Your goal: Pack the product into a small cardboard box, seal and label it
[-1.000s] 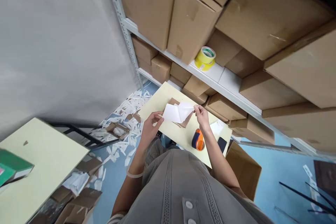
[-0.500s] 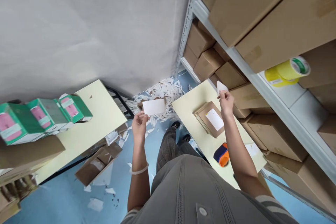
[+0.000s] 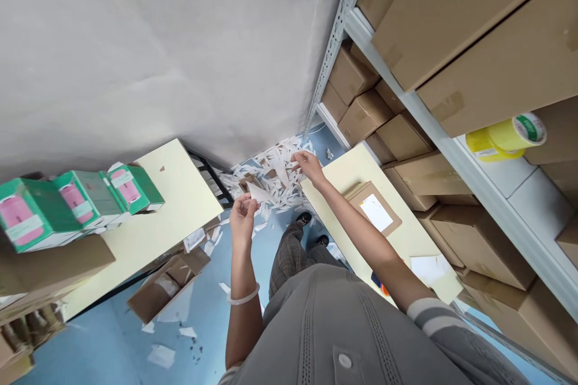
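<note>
In the head view my left hand (image 3: 242,216) pinches a white paper label (image 3: 261,192) by its near corner; the label is tilted and seen partly edge-on. My right hand (image 3: 309,167) reaches across over the floor litter, fingers slightly apart. A white paper slip (image 3: 282,172) is just left of its fingertips, seemingly apart from them. Below my right forearm, a flat cardboard box (image 3: 392,222) with a white label on top lies on the right table (image 3: 356,163). An orange and dark blue object (image 3: 380,284) there is mostly hidden by my forearm.
White paper strips (image 3: 289,192) litter the floor between the tables. Green boxes (image 3: 135,185) stand on the left table (image 3: 189,186), with an open carton (image 3: 167,286) on the floor below. Shelving (image 3: 418,111) at right holds cartons and yellow tape rolls (image 3: 508,135).
My right hand has swung left from over the right table to above the litter, and the slip it held now appears apart. The label in my left hand has tilted.
</note>
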The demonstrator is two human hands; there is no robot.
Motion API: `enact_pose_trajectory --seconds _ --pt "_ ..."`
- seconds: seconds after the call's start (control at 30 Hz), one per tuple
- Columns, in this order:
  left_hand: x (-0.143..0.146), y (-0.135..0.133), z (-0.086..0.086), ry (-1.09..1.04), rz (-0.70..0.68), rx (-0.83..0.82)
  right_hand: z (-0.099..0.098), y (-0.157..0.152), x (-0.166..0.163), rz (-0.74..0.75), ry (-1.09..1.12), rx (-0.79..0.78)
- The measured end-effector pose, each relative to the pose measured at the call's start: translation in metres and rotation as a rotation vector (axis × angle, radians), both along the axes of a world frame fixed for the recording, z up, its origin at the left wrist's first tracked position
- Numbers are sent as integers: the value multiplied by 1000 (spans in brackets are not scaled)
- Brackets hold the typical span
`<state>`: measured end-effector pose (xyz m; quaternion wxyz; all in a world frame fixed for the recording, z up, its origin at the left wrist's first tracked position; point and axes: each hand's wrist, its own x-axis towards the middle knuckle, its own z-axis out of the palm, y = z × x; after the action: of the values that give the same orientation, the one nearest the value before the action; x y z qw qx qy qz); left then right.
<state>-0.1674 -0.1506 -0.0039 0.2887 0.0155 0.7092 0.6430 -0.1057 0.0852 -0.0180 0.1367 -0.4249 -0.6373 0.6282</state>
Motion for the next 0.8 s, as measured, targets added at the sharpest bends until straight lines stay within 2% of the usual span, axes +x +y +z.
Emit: enact_pose_trajectory --seconds 0.13,0.27,0.43,0.53,0.63,0.8 --pt "1 9 5 6 -32 16 10 2 18 -6 75 -31" --pt "5 24 6 18 -106 53 33 10 60 -26 100 27" --pt "25 68 11 67 -293 103 65 -9 115 -42 112 144" --pt "56 103 25 130 -485 127 78 -28 144 -111 52 266" --pt "99 131 43 217 -696 159 85 -41 175 -259 -39 365" --pt "173 155 59 375 -1018 192 86 -53 235 -559 -79 319"
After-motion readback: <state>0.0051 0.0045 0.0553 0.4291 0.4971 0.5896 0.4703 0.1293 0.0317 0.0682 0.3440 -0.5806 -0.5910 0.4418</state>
